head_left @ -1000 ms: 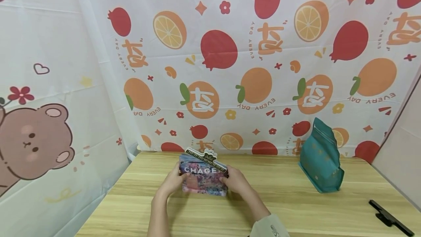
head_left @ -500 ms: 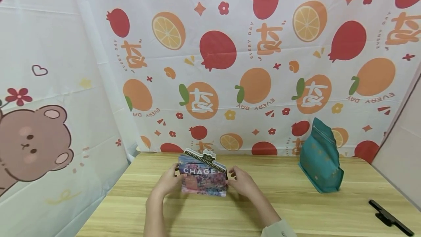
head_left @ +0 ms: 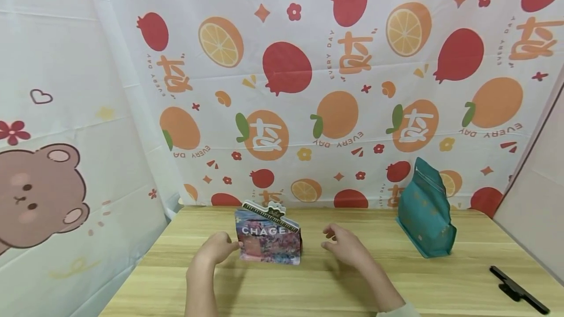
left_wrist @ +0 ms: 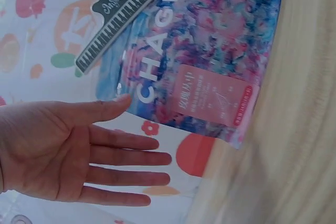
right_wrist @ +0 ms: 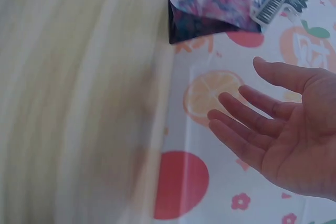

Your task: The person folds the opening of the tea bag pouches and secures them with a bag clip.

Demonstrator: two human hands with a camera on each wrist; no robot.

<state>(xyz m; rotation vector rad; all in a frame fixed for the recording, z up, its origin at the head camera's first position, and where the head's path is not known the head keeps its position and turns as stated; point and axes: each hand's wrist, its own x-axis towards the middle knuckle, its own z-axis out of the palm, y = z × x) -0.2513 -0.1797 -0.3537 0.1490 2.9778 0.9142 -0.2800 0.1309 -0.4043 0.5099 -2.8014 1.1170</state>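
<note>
- Fruit-printed cloth [head_left: 308,87] hangs behind a pale wooden surface [head_left: 308,287]; a bear-print sheet [head_left: 44,194] covers the left side.
- A colourful pouch [head_left: 270,241] lettered "CHAGE" stands upright near the back edge of the surface, its top closed by a black clip [head_left: 270,212].
- The left hand [head_left: 216,248] is just beside the pouch's left edge; the left wrist view shows its fingers [left_wrist: 131,158] straight and spread, the thumb tip at the pouch's edge.
- The right hand [head_left: 348,246] hovers near the pouch's right side, apart from it, fingers relaxed and holding nothing.
- A teal pouch [head_left: 425,216] stands well to the right.
- A black clip-like tool [head_left: 517,290] lies near the right edge.
</note>
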